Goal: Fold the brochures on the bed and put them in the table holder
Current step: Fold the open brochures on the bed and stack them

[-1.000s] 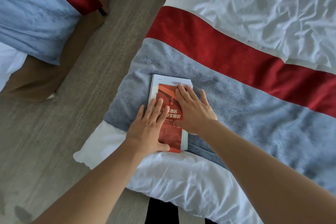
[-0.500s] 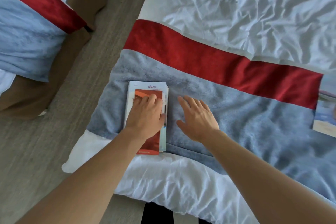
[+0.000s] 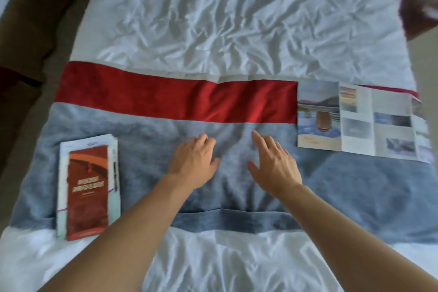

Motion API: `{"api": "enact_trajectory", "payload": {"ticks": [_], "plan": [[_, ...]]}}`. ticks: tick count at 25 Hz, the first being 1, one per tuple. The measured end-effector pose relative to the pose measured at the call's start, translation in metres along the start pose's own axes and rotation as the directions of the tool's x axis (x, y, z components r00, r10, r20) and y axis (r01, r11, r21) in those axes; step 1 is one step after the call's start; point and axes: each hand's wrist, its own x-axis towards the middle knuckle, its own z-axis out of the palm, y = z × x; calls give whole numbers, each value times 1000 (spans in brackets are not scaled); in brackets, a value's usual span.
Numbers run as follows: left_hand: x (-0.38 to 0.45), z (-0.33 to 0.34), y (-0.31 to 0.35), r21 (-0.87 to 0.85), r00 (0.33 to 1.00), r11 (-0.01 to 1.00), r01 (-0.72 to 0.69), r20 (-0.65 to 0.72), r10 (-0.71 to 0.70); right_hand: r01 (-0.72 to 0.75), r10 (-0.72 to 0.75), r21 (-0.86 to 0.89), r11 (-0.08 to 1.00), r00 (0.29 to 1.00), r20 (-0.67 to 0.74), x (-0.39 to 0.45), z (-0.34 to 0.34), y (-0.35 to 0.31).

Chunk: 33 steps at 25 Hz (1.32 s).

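Note:
A stack of folded brochures (image 3: 87, 187), red cover on top, lies on the grey part of the bed runner at the left. An unfolded brochure (image 3: 360, 121) with photo panels lies flat at the right, across the red stripe and the grey. My left hand (image 3: 194, 161) and my right hand (image 3: 272, 163) hover over the grey runner between the two, fingers apart, holding nothing. The right hand is closer to the unfolded brochure but apart from it. No table holder is in view.
The bed (image 3: 237, 19) has a wrinkled white sheet and a runner with a red stripe (image 3: 166, 94) and grey band. Floor and brown furniture (image 3: 26, 19) lie to the left; the bed's right edge is near the unfolded brochure.
My left hand has let go of the folded stack and both hands have moved right to the runner's middle. The view has swung right, and the unfolded brochure now shows fully.

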Motion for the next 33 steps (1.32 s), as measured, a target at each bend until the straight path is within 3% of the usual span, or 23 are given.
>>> {"api": "enact_trajectory", "payload": {"ticks": [12,18,26,30,33], "plan": [[93,49,188,7,975,985,-175,141,172,-361,359,-1,933,927,-105,-39,-17,216],[118,60,223,2,942,971,-241,240,233,-461,458,-15,887,885,-88,-35,-4,248],[150,83,236,-25,916,937,-347,205,345,-478,480,49,877,865,-145,-12,6,255],[155,85,235,-87,916,929,-359,159,369,-416,430,110,902,852,-299,1,8,253],[153,82,233,-102,918,922,-373,101,383,-413,458,198,889,792,-402,2,7,246]]}}
